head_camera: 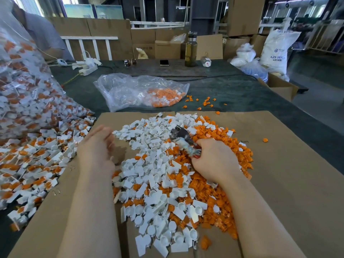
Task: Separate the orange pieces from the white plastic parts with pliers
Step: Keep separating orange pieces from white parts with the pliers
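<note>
Head view: a worker's right hand clenches pliers over separated orange pieces and white plastic parts heaped on cardboard. Left hand, blurred, fingers relaxed and empty, appears between pieces; next likely fetching an unsplit part from the left.

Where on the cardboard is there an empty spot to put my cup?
The cardboard is bare right of the orange pieces, and near its left edge beside the left hand. The middle is crowded with white parts, where the right hand holds pliers.
</note>
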Motion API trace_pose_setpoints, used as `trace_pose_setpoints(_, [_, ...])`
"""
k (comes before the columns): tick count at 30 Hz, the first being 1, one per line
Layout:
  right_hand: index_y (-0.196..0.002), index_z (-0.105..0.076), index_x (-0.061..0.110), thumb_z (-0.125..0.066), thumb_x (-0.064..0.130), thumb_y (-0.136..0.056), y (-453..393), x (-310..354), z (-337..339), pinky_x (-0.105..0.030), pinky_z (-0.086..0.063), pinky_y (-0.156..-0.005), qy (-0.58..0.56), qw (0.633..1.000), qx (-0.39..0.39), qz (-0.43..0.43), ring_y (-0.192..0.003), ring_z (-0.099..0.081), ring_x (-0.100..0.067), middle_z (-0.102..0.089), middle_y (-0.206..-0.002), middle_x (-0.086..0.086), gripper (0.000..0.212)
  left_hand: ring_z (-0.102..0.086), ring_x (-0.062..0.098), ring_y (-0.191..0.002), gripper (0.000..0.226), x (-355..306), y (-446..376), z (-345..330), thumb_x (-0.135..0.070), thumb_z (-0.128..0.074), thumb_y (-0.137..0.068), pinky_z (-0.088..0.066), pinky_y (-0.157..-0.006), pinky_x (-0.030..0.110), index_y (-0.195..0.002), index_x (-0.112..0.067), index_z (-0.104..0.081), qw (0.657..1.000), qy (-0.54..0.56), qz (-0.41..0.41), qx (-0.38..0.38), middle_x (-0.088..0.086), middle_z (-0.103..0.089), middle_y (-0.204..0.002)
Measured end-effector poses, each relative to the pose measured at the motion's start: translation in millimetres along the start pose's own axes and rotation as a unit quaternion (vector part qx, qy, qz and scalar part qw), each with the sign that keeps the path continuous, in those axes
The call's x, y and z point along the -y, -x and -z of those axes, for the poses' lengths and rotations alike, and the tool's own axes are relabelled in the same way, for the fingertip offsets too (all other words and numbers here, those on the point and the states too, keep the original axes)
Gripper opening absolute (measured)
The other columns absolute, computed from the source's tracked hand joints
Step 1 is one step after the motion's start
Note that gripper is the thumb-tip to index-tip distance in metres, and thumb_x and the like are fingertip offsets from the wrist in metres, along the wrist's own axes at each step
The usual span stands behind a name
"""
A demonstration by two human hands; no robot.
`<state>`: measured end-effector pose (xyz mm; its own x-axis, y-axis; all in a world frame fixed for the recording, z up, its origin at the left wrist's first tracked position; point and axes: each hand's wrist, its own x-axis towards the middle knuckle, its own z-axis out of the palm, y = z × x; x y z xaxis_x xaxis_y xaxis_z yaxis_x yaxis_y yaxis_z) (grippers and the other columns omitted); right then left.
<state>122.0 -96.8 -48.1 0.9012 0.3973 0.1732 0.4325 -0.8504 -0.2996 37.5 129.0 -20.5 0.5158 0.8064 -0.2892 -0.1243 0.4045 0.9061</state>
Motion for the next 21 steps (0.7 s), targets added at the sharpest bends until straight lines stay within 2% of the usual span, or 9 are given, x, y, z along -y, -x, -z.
trace_pose_setpoints(3, [-0.093,-0.06,0.028,-0.059,0.036,-0.083,-0.6,2.7,-1.7,-0.023,-0.038,-0.046,0.03,0.999,-0.013,-0.003,-0.062,-0.051,-0.009,-0.055,-0.073,0.01,0.013,-0.057,0.004,-0.084,0.011,9.8,1.6,-11.2,-0.022,-0.068,-0.092,-0.045,-0.071,0.029,-0.091,-0.033,-0.067,0.979,-0.193,-0.068,0.015,-0.012,-0.064,-0.092])
trace_pose_setpoints(5, [-0.092,-0.061,0.027,-0.059,0.035,-0.083,-1.2,3.7,-3.4,-0.023,-0.033,-0.045,0.034,0.999,-0.023,-0.008,-0.06,-0.047,-0.007,-0.054,-0.072,0.011,0.012,-0.056,0.007,-0.078,0.007,19.8,1.4,-14.1,-0.025,-0.066,-0.094,-0.045,-0.064,0.03,-0.097,-0.03,-0.068,0.939,-0.322,-0.104,0.056,-0.012,-0.063,-0.092])
trace_pose_setpoints(8, [-0.092,-0.06,0.027,-0.06,0.034,-0.082,-2.3,5.5,-5.4,-0.022,-0.03,-0.044,0.03,0.999,-0.037,-0.012,-0.061,-0.047,-0.009,-0.053,-0.072,0.011,0.012,-0.063,0.02,-0.086,0.019,23.7,4.2,-16.8,-0.029,-0.065,-0.092,-0.057,-0.081,0.041,-0.11,-0.026,-0.061,0.851,-0.503,-0.116,0.098,-0.003,-0.065,-0.102])
trace_pose_setpoints(10, [-0.1,-0.062,0.029,-0.061,0.035,-0.082,-3.1,7.2,-6.7,-0.023,-0.032,-0.046,0.033,0.999,-0.037,-0.005,-0.066,-0.049,-0.013,-0.056,-0.078,0.01,0.019,-0.065,0.026,-0.098,0.027,25.1,6.7,-18.4,-0.032,-0.064,-0.091,-0.054,-0.092,0.044,-0.117,-0.025,-0.06,0.792,-0.587,-0.12,0.116,0.002,-0.065,-0.11])
trace_pose_setpoints(11, [-0.104,-0.062,0.029,-0.061,0.036,-0.082,-3.6,8.1,-7.4,-0.024,-0.033,-0.048,0.035,0.999,-0.034,-0.001,-0.069,-0.05,-0.014,-0.059,-0.082,0.009,0.024,-0.065,0.027,-0.099,0.021,25.6,8.1,-19.4,-0.033,-0.063,-0.092,-0.053,-0.094,0.045,-0.112,-0.026,-0.06,0.779,-0.602,-0.128,0.12,0.003,-0.066,-0.109])
trace_pose_setpoints(13, [-0.107,-0.063,0.03,-0.061,0.035,-0.082,-4.2,8.7,-8.6,-0.025,-0.033,-0.048,0.038,0.999,-0.031,0.005,-0.071,-0.05,-0.015,-0.059,-0.083,0.009,0.026,-0.066,0.027,-0.094,0.006,25.1,10.6,-20.5,-0.032,-0.062,-0.091,-0.051,-0.096,0.047,-0.088,-0.029,-0.058,0.773,-0.608,-0.138,0.119,0.002,-0.069,-0.098])
trace_pose_setpoints(15, [-0.106,-0.063,0.03,-0.062,0.034,-0.082,-4.9,8.3,-9.5,-0.024,-0.03,-0.045,0.04,0.999,-0.03,0.005,-0.069,-0.05,-0.013,-0.054,-0.078,0.011,0.024,-0.067,0.028,-0.088,0.016,23.3,13.0,-20.9,-0.027,-0.064,-0.09,-0.052,-0.093,0.047,-0.077,-0.025,-0.057,0.774,-0.61,-0.132,0.109,0.003,-0.07,-0.088])
trace_pose_setpoints(18, [-0.104,-0.062,0.028,-0.064,0.032,-0.082,-5.3,7.5,-10.3,-0.023,-0.026,-0.042,0.051,0.998,-0.032,0.002,-0.062,-0.045,-0.011,-0.048,-0.074,0.012,0.022,-0.068,0.028,-0.079,0.009,23.4,13.7,-20.4,-0.015,-0.06,-0.088,-0.058,-0.083,0.043,-0.082,-0.016,-0.067,0.763,-0.626,-0.134,0.089,0.006,-0.071,-0.08])
trace_pose_setpoints(21, [-0.097,-0.061,0.026,-0.064,0.032,-0.082,-4.5,6.9,-10.5,-0.024,-0.023,-0.042,0.06,0.998,-0.034,0.002,-0.057,-0.037,-0.006,-0.041,-0.069,0.014,0.016,-0.068,0.027,-0.082,0.01,25.3,14.3,-21.0,-0.017,-0.06,-0.09,-0.058,-0.081,0.042,-0.083,-0.018,-0.066,0.756,-0.633,-0.14,0.088,0.005,-0.071,-0.082])
